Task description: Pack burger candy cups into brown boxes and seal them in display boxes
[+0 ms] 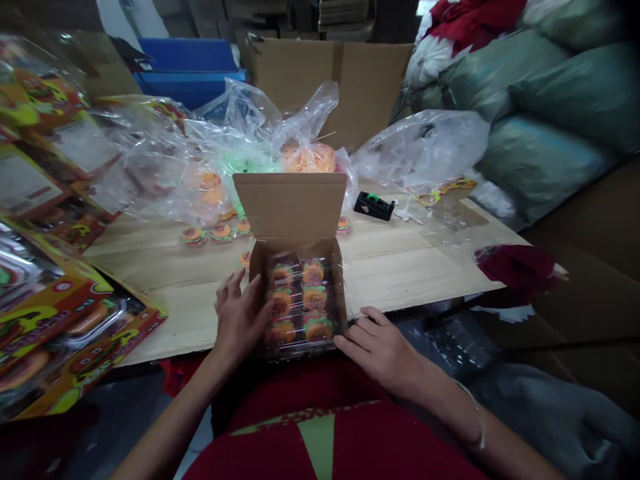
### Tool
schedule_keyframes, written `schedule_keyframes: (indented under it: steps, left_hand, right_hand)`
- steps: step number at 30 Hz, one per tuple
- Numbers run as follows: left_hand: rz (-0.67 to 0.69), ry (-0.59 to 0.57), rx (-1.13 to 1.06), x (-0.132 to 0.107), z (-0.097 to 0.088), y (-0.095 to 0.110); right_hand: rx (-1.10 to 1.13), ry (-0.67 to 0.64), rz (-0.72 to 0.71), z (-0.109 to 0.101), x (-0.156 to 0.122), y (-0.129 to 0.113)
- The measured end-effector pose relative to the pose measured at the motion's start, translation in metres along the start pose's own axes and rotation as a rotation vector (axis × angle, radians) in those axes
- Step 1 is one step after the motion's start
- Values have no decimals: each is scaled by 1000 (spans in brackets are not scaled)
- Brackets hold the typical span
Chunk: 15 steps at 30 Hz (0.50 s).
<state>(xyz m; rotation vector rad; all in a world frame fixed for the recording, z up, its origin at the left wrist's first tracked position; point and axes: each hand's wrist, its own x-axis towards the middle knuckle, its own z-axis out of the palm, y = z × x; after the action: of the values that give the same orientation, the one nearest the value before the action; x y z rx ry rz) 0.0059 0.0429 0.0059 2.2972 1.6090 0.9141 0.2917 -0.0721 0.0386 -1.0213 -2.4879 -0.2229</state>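
A small brown cardboard box (pixel 291 207) stands open at the near edge of the wooden table, its lid flap raised. Inside lies a clear plastic tray (pixel 299 300) with several orange and green burger-shaped toys. My left hand (pixel 241 319) rests against the box's left side, its fingers curled onto the tray's edge. At the box's lower right corner my right hand (pixel 380 347) lies flat, fingers stretched toward the tray.
Loose burger toys (pixel 215 233) lie on the table (pixel 400 267) behind the box, beside clear plastic bags (pixel 240 133) holding more. A black tape dispenser (pixel 374 205) sits right of the box. Printed orange cartons (pixel 55 320) pile at left; a large cardboard box (pixel 330 73) stands behind.
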Motion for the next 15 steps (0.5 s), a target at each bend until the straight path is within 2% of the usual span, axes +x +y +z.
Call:
schedule_keyframes:
  steps: [3,5,8,10,12,14,15]
  left_hand:
    - [-17,-112,-183,7,15,-14]
    - [-52,-124,-268,8,22,-21]
    - [-84,-113,-256,4,22,-23]
    - [-86,-123,-198,0,17,-18]
    - [-39,-72,-48,-1,10,-7]
    - [101,-35,129,3,7,10]
    - [196,-64,193,7,8,19]
  right_hand:
    - [35,-20,2,-2,11,-1]
    - [75,-3,-25,4,22,2]
    - [136,-14,-54,21,36,10]
    - [175,-35,-61,31,40,16]
    - [213,-48,-66,40,40,18]
    - [246,-61,-69,45,38,18]
    - [256,-70,-70,46,36,17]
